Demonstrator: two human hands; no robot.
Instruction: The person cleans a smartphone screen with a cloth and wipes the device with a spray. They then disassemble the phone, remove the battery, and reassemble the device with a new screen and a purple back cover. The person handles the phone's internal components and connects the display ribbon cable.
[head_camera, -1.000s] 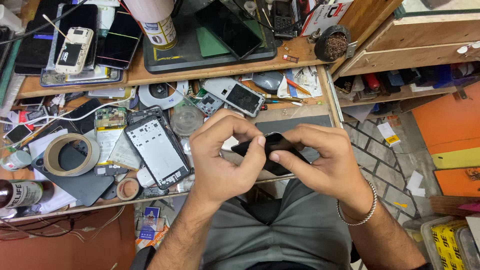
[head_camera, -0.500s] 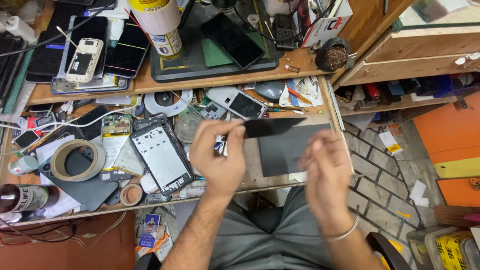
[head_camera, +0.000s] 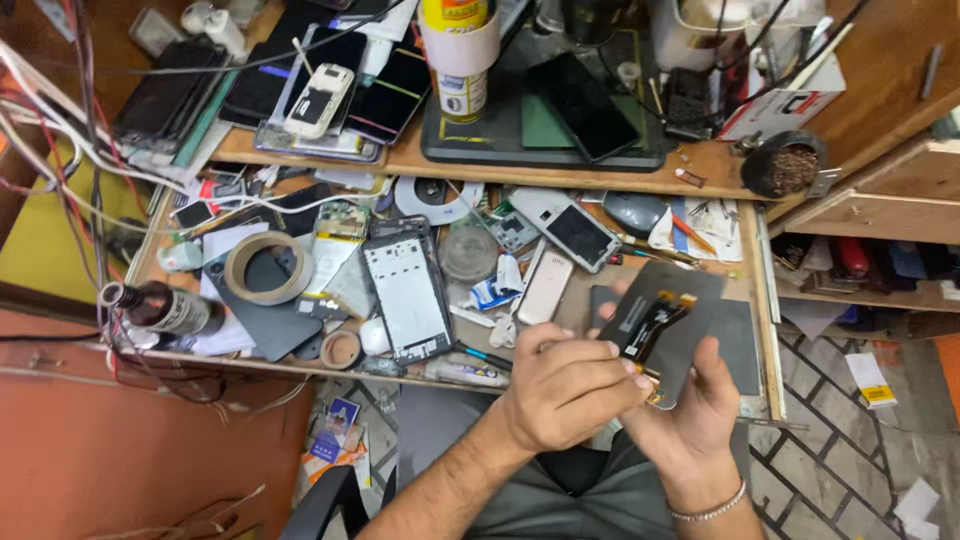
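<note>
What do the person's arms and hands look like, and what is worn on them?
Both forearms are bare, without sleeves or gloves. The right hand has a thin silver chain bracelet at the wrist. The left hand wears nothing visible.

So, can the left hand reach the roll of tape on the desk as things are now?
Probably yes, but not at once. The left hand is busy at the dark phone panel that the right hand holds. The roll of tape lies uncovered, far to the left, past the open phone frame.
</note>
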